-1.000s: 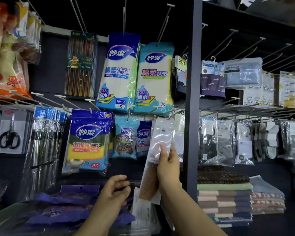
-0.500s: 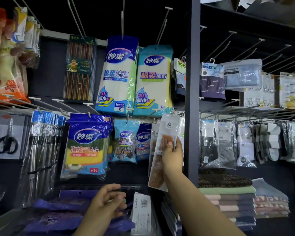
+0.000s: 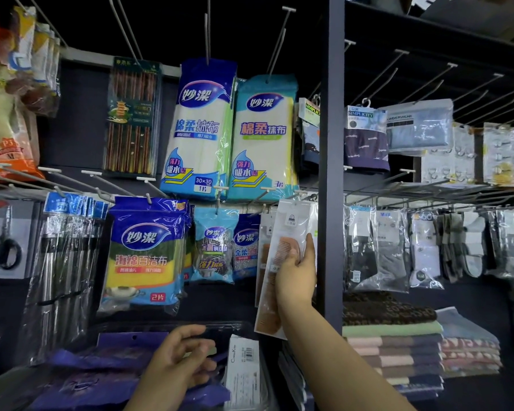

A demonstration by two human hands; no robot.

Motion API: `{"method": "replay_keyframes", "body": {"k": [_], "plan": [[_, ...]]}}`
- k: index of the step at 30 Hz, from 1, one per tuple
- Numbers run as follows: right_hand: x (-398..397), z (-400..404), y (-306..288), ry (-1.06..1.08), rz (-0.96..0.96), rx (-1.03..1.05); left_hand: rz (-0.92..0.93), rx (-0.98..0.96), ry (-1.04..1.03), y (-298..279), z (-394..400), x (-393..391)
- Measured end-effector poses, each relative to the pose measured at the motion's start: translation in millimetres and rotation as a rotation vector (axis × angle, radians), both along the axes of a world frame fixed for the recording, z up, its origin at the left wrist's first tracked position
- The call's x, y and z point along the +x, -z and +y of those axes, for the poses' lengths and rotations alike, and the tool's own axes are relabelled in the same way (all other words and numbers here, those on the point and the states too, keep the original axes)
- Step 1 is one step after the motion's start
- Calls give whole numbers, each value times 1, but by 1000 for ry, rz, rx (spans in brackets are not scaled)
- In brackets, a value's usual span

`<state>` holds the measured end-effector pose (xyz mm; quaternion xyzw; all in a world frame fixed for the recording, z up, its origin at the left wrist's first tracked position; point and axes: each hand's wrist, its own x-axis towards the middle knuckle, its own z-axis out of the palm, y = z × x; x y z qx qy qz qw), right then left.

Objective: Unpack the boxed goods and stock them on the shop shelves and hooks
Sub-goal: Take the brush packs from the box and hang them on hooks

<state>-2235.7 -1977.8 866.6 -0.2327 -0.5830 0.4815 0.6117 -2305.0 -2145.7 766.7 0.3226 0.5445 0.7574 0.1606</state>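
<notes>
My right hand (image 3: 296, 277) grips a long clear packet with a brown comb (image 3: 285, 250) inside, its white header raised up to a wire hook (image 3: 304, 193) left of the dark upright post. Another comb packet (image 3: 264, 247) hangs just behind it. My left hand (image 3: 178, 357) hovers low with loosely curled fingers over a clear bin (image 3: 238, 327) of purple packets (image 3: 101, 357) and holds nothing that I can see. A white barcoded packet (image 3: 242, 372) stands in the bin beside that hand.
Blue cleaning-cloth packs (image 3: 199, 129) and sponge packs (image 3: 144, 253) hang on hooks to the left. The dark post (image 3: 330, 161) stands right beside my right hand. Socks (image 3: 386, 250) hang right of it above folded towels (image 3: 392, 345). Scissors (image 3: 2, 250) hang far left.
My right hand has lifted the comb packet upward and slightly right, bringing its header up to the hook. The left hand stays low over the bin.
</notes>
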Motion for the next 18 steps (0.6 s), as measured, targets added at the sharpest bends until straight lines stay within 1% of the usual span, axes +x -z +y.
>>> {"method": "replay_keyframes", "body": {"k": [6,15,18], "plan": [[-3,2,-2,11,67,-20,1,10,-7,3,0,-2],[-8,19,-6,-67,-38,-145,-16,-18,-3,2,-2,-1],[-8,24,-12,-118,-111,-180,-14,-27,5,2,-2,-2]]}}
